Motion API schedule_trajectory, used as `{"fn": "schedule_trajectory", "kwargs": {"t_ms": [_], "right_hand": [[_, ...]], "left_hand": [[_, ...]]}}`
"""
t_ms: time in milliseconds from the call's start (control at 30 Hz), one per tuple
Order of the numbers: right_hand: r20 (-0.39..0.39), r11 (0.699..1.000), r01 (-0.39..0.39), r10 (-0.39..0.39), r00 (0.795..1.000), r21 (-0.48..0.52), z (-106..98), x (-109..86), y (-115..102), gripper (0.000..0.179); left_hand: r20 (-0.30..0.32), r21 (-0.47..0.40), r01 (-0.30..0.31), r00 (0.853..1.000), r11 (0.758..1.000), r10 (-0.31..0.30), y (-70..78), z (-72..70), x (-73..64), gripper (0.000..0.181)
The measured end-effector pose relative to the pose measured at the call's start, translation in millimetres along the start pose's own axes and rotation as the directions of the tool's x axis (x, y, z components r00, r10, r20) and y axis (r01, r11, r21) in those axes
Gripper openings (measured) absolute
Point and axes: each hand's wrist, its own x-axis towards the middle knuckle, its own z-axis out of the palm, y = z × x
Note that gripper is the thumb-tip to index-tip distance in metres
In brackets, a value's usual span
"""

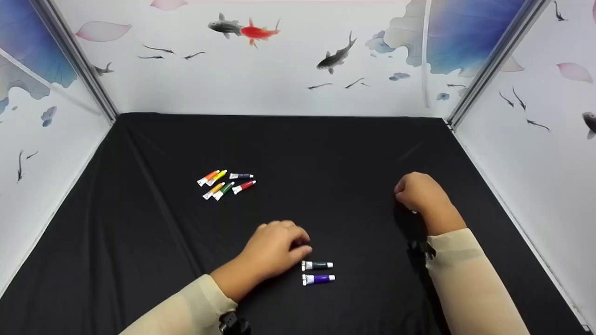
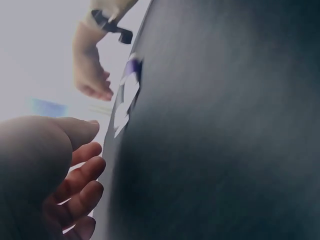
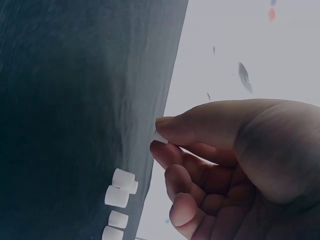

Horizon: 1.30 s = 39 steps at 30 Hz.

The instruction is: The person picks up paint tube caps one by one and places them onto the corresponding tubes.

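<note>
My right hand (image 1: pixel 421 193), over the cloth at the right, pinches a small white piece (image 3: pixel 159 137) between thumb and index finger. The fingers hide most of it, and I cannot tell what it is. My left hand (image 1: pixel 277 246) has relaxed, slightly bent fingers and holds nothing. Its thumb is close to the crimped end of a dark paint tube (image 1: pixel 319 265). Just below that lies a purple paint tube (image 1: pixel 319 279), parallel to it, both white caps pointing right. In the left wrist view, the purple tube (image 2: pixel 132 67) appears blurred beyond the left thumb.
A black cloth (image 1: pixel 326 153) covers the table. Farther back at the left lie several small paint tubes: orange (image 1: pixel 212 176), yellow (image 1: pixel 219 176), dark blue (image 1: pixel 242 176), red (image 1: pixel 245 186), green (image 1: pixel 225 190) and ochre (image 1: pixel 215 190). White printed panels (image 1: pixel 279 83) enclose the back and sides.
</note>
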Motion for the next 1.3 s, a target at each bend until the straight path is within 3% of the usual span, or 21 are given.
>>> {"fn": "schedule_trajectory", "kwargs": {"t_ms": [167,467,633,833,1067,1300], "right_hand": [[-0.018,1.000,0.002,-0.002,1.000,0.013,-1.7,-2.7,-5.7,0.017],[-0.053,0.999,0.034,-0.033,0.998,0.018,-9.0,-9.9,-24.1,0.016],[-0.062,0.998,0.054,-0.053,0.997,0.028,-10.4,-14.3,-32.2,0.019],[-0.098,0.990,0.125,-0.119,0.988,0.062,-12.3,-20.5,-44.1,0.017],[-0.081,0.976,0.176,-0.166,0.983,0.128,-15.2,-29.7,-62.0,0.013],[-0.077,0.969,0.200,-0.191,0.979,0.143,-19.4,-38.2,-73.5,0.010]], "left_hand": [[-0.067,-0.007,0.056,0.996,0.998,-0.057,-13.5,-11.0,4.8,0.020],[-0.157,0.037,0.151,0.977,0.988,-0.143,-40.5,-22.3,14.9,0.021],[-0.161,0.070,0.215,0.966,0.974,-0.202,-53.1,-25.9,19.0,0.022],[-0.195,0.096,0.244,0.955,0.965,-0.222,-70.1,-30.4,26.8,0.022],[-0.262,0.133,0.313,0.926,0.941,-0.271,-99.6,-32.9,33.3,0.026],[-0.258,0.082,0.391,0.897,0.917,-0.359,-109.7,-36.4,39.7,0.032]]}}
